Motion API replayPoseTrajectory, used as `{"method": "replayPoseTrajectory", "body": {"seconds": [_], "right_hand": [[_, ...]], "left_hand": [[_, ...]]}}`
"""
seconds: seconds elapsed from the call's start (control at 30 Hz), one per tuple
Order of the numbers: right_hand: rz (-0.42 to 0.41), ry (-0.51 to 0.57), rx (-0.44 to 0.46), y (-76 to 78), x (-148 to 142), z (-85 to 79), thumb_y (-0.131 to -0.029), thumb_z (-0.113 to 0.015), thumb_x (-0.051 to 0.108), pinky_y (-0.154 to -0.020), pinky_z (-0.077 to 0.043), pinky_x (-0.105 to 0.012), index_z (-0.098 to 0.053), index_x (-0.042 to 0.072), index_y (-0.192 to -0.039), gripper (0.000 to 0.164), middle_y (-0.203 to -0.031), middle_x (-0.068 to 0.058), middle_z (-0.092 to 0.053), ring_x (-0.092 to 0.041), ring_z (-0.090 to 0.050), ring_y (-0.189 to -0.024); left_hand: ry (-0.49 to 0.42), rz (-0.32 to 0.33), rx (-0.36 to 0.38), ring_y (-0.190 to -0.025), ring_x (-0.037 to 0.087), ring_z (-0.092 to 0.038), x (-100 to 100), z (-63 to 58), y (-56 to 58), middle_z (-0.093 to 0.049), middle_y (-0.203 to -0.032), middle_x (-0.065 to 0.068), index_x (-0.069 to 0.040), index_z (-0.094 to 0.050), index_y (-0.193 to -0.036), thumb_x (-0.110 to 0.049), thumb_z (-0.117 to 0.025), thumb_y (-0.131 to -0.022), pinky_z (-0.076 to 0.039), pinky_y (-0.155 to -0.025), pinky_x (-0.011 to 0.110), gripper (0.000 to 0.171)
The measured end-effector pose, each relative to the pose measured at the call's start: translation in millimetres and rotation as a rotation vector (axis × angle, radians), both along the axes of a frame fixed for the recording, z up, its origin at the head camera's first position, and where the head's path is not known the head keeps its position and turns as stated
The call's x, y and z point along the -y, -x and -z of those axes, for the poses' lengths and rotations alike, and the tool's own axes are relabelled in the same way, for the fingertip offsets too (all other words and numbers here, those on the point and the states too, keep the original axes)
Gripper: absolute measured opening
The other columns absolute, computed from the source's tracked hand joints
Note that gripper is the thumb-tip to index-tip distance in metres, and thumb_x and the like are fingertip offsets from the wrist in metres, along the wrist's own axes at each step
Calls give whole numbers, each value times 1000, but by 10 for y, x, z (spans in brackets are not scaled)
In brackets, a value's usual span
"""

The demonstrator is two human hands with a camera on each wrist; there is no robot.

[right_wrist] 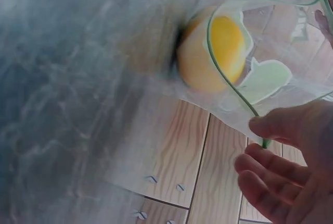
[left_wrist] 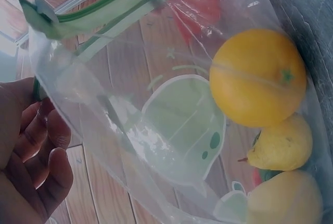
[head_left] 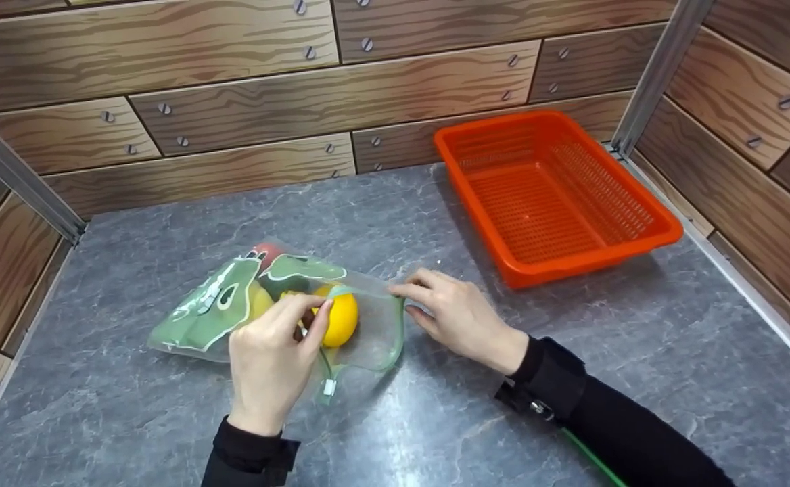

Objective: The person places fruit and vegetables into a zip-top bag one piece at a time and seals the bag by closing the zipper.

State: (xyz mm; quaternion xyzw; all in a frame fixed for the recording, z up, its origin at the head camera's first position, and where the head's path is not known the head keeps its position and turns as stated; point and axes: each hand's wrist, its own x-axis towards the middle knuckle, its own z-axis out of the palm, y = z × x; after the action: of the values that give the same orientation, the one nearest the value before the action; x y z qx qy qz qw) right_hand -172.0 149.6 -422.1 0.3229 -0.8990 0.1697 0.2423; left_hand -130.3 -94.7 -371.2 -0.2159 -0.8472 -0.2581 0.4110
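Observation:
A clear zip bag [head_left: 378,331] with green printed shapes lies on its side, its green-edged mouth spread toward the right. Inside, an orange [head_left: 343,321] sits nearest the mouth. The left wrist view shows a small yellow pear-shaped fruit [left_wrist: 283,143] and a rounder pale yellow fruit [left_wrist: 286,198] beside it. Something round and red [head_left: 270,253] shows at the bag's far side. My left hand [head_left: 270,362] pinches the near edge of the mouth, above the orange. Thumb and fingers of my right hand [head_left: 459,318] pinch the mouth's green rim at its far right corner. A white zip slider [head_left: 329,387] hangs near the left hand.
An orange-red plastic basket [head_left: 503,260] with perforated sides stands at the back right, beyond my right hand. The grey marbled tabletop [head_left: 131,419] is bounded by wood-patterned walls [head_left: 233,122] at the back and both sides.

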Motion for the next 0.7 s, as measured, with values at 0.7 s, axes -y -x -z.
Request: {"method": "replayPoseTrajectory", "body": {"seconds": [0.7], "right_hand": [[178,155,-132,53,-115,-162,-88,-66,14,-56,-49,-20,-73,13,-90,8,-77,2,-65,-9,-59,-66]], "left_hand": [[383,93,285,-56,2,-51,-93,92,-74,-66,-88,-8,-20,-61,-116,-46,-74,-74,-38,-47,14,51]]}}
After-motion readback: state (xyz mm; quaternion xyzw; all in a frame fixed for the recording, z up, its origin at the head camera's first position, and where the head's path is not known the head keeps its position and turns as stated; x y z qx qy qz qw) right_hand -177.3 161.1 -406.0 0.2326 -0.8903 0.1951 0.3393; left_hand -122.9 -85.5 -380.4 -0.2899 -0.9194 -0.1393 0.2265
